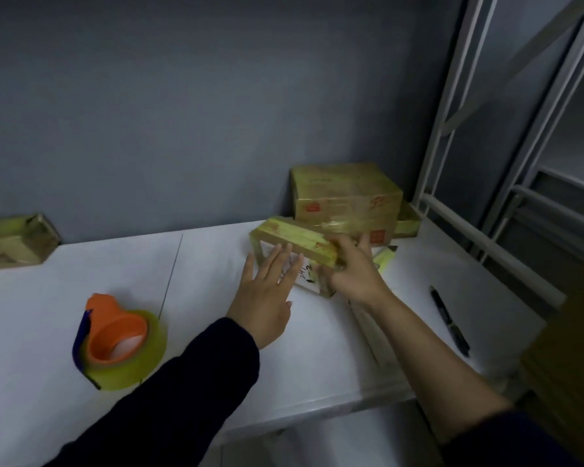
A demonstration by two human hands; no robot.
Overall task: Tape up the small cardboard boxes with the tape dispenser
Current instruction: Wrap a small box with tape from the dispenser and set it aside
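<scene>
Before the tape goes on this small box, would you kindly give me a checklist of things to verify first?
1. Small box secured: the right hand grips its right end. Ok.
2. Left hand free to fetch the tape: its fingers are straight at the box's labelled face and hold nothing. Ok.
3. Tape dispenser to hand: it lies on the table, left of the left hand, untouched. Ok.
4. Box lying flat for taping: it is tipped up. Not ok.
5. Seam closed: too blurred. Cannot tell.
6. Loose tape end ready: cannot tell.
</scene>
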